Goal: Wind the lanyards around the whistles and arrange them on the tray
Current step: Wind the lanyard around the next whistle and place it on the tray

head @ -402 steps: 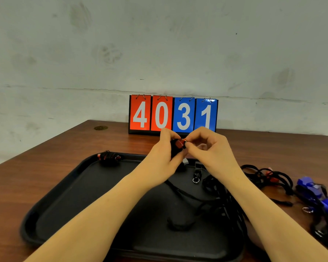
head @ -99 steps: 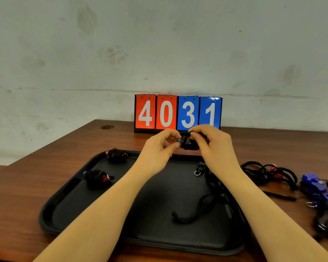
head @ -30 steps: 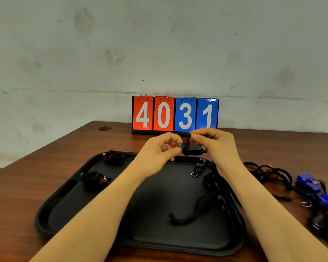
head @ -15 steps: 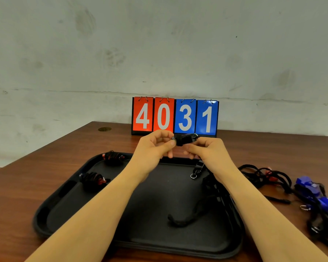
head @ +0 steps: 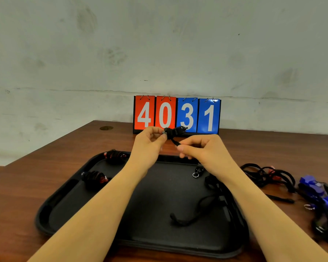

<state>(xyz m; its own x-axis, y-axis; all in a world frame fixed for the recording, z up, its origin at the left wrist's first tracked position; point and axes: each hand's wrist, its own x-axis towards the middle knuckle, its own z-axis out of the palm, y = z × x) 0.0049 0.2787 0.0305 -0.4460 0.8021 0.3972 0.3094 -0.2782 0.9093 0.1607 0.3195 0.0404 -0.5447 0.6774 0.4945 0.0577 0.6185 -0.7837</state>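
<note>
Above the far edge of the black tray (head: 68,201), my left hand (head: 150,141) pinches a black whistle (head: 173,131) partly wound with its black lanyard. My right hand (head: 199,148) pinches the lanyard's loose end (head: 175,143) just below the whistle. Two red whistles wound in black cord lie on the tray's left side, one at the far corner (head: 115,156) and one nearer (head: 94,177). A loose black lanyard with a metal ring (head: 196,174) trails over the tray's right side.
A flip scoreboard reading 4031 (head: 176,115) stands at the back of the wooden table (head: 27,182). Right of the tray lie tangled black lanyards with a red whistle (head: 267,173) and blue whistles (head: 316,190). A grey wall is behind.
The tray held one wound red whistle at first and now holds two. In the last second my right hand dropped below the black whistle, drawing the lanyard end down.
</note>
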